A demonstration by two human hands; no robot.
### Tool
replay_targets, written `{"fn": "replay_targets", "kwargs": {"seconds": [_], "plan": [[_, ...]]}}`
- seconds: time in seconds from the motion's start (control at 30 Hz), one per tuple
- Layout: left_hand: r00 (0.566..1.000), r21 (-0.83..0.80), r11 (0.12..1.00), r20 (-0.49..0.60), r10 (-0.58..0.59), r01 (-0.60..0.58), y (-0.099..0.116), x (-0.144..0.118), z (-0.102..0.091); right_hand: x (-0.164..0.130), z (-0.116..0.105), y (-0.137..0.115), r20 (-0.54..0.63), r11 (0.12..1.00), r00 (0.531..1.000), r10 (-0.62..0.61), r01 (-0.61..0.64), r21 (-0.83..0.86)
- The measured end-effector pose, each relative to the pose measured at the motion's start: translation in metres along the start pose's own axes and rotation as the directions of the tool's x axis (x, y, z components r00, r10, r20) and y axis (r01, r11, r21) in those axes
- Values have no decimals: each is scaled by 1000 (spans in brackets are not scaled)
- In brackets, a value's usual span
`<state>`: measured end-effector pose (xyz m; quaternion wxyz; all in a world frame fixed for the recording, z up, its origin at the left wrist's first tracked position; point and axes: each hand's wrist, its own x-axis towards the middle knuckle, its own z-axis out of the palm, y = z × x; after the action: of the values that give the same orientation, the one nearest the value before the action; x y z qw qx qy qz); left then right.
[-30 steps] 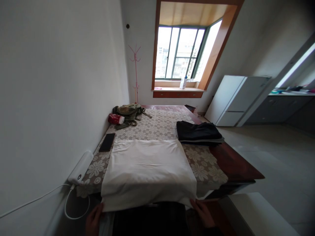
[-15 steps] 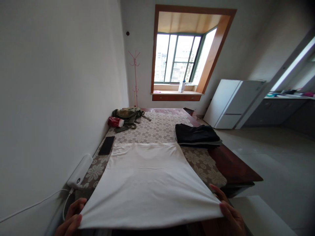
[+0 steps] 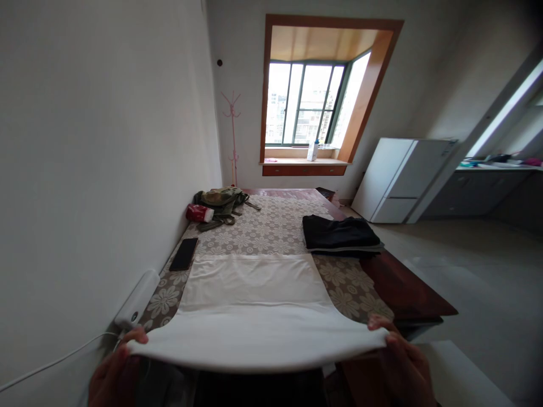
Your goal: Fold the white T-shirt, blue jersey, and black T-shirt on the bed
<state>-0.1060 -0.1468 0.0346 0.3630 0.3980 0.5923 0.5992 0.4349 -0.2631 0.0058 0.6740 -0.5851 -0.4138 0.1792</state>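
Note:
A white cloth, perhaps a garment, spreads over the near part of the table, its far end lying flat. My left hand is closed on its near left corner. Its near right corner is pinched in my right hand. Between the two hands the near edge is stretched and lifted off the table, sagging a little in the middle. A black phone lies just beyond the cloth on the left. Folded dark clothes are stacked past it on the right.
A floral tablecloth covers the wooden table. At the back left sit a camouflage bag and a red tissue pack. A white device with a cable stands against the left wall. A fridge stands farther right.
Both hands have raised the near edge of the white cloth and moved it slightly away from me. The cloth's far end has slid a little nearer; its near part now curves upward.

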Motion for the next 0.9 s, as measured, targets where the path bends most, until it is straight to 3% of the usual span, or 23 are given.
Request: {"fn": "replay_targets", "kwargs": {"seconds": [0.07, 0.13, 0.2, 0.27, 0.3, 0.43, 0.6, 0.77, 0.9], "plan": [[997, -36, 999, 81, 18, -15, 15, 21, 18, 34, 17, -1, 52, 996, 997, -60, 57, 69], [980, -63, 997, 187, 63, -52, 28, 50, 45, 74, 42, 3, 111, 996, 990, -85, 82, 31], [957, 74, 988, 268, 110, -134, 34, 83, 78, 113, 69, 14, 220, 993, 974, -58, 79, -86], [909, 284, 916, 383, 162, -283, 30, 113, 112, 144, 96, 31, 286, 966, 958, 13, 62, -251], [886, 398, 833, 413, 212, -384, 25, 126, 128, 155, 108, 40, 292, 942, 956, 32, 69, -329], [862, 495, 734, 442, 249, -466, -5, 157, 170, 172, 136, 73, 284, 891, 959, 18, 113, -439], [830, 549, 649, 496, 255, -527, -23, 164, 171, 170, 134, 90, 318, 844, 948, -20, 186, -503], [787, 559, 578, 551, 277, -595, -16, 163, 162, 169, 135, 98, 348, 786, 937, -36, 242, -568], [779, 584, 535, 566, 271, -611, -12, 163, 160, 168, 132, 99, 364, 727, 931, -36, 274, -629]]}}
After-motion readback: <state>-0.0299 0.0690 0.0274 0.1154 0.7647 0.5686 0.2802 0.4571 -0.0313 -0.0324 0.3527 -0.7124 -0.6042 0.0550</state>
